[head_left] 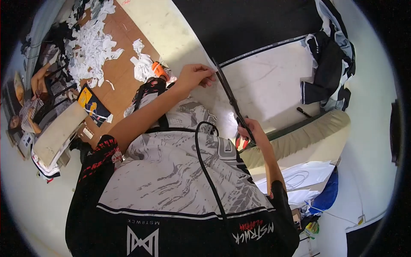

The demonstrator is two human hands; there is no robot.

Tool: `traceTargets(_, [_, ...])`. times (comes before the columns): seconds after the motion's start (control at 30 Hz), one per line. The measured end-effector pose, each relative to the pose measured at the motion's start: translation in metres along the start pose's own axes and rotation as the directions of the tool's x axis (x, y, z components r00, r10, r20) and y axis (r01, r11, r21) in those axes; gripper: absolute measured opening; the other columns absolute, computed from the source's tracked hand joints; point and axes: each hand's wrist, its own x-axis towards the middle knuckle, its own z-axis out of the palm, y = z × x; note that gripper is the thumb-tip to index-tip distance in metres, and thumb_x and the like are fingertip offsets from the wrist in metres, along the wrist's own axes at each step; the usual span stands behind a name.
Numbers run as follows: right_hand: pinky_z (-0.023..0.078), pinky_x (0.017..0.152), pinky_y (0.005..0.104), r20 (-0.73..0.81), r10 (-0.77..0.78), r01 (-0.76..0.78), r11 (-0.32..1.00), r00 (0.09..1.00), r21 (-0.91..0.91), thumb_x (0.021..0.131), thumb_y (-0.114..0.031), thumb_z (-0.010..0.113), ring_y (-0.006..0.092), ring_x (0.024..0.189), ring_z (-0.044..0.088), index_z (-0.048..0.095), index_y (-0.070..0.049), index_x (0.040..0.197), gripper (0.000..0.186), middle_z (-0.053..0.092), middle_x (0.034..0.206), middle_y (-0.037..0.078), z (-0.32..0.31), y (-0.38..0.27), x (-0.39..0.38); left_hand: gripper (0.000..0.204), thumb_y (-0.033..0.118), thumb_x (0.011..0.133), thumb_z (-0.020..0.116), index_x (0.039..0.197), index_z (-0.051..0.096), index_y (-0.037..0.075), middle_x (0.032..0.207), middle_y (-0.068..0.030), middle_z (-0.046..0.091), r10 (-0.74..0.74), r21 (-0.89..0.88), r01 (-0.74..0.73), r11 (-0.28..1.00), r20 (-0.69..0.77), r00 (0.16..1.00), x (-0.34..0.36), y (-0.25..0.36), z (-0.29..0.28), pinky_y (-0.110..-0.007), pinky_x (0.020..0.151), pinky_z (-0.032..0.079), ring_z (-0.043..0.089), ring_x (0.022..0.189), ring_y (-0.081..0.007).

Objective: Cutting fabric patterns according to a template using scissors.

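Observation:
My right hand is closed round the lower end of a long, narrow black thing. It runs slantwise up and left, tapering to the corner of a large black cloth; whether it is a strip or a tool I cannot tell. The cloth lies on a white table and has a printed band along its near edge. Left of the thing's upper part, my left hand has thumb and fingers bent together in a pinch. What they hold, if anything, is too small to make out.
Dark and grey garments are heaped at the table's right, near a small black object. A padded beige roll lines the near edge. White scraps litter the brown floor at left. Another person sits at far left.

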Motion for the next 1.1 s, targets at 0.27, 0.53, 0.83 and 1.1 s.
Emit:
traceTargets(0.27, [0.045, 0.058, 0.0247, 0.0, -0.023, 0.023, 0.993, 1.0, 0.119, 0.098, -0.018, 0.074, 0.0071, 0.064, 0.055, 0.061, -0.006, 0.092, 0.019, 0.059, 0.076, -0.003, 0.007, -0.007, 0.003, 0.024, 0.022, 0.101, 0.07, 0.113, 0.074, 0.001, 0.099, -0.0094, 0.077, -0.003, -0.157, -0.008, 0.988, -0.07, 0.998, -0.003, 0.005, 0.002, -0.03, 0.074, 0.058, 0.071, 0.079, -0.0149])
traceTargets(0.53, [0.037, 0.056, 0.0261, -0.034, -0.04, 0.042, 0.996, 0.999, 0.076, 0.095, -0.023, 0.082, 0.0057, 0.062, 0.048, 0.062, -0.005, 0.085, 0.028, 0.052, 0.069, -0.006, 0.014, -0.021, 0.006, 0.019, 0.016, 0.101, 0.07, 0.109, 0.072, -0.002, 0.094, -0.0111, 0.077, 0.028, -0.168, -0.035, 0.985, -0.045, 0.999, -0.004, 0.008, -0.007, -0.03, 0.071, 0.059, 0.07, 0.072, -0.0155])
traceTargets(0.83, [0.032, 0.052, 0.0266, -0.056, -0.039, 0.038, 0.999, 0.998, -0.011, 0.093, -0.03, 0.084, 0.0043, 0.058, 0.044, 0.062, -0.006, 0.082, 0.034, 0.05, 0.065, -0.007, 0.015, -0.039, 0.018, 0.02, 0.016, 0.102, 0.068, 0.112, 0.072, -0.001, 0.095, -0.0101, 0.076, 0.012, -0.142, -0.017, 0.99, -0.033, 0.999, -0.005, 0.015, -0.012, -0.029, 0.073, 0.059, 0.07, 0.075, -0.0143])
traceTargets(1.1, [0.034, 0.05, 0.0258, -0.136, -0.005, -0.004, 0.998, 0.991, -0.069, 0.092, -0.029, 0.084, 0.0053, 0.054, 0.048, 0.064, -0.005, 0.077, 0.034, 0.055, 0.062, -0.004, 0.021, -0.05, 0.022, 0.022, 0.017, 0.103, 0.068, 0.115, 0.072, -0.001, 0.096, -0.0092, 0.075, 0.022, -0.14, -0.025, 0.99, -0.019, 1.0, -0.004, 0.016, -0.014, -0.029, 0.076, 0.059, 0.07, 0.077, -0.014])
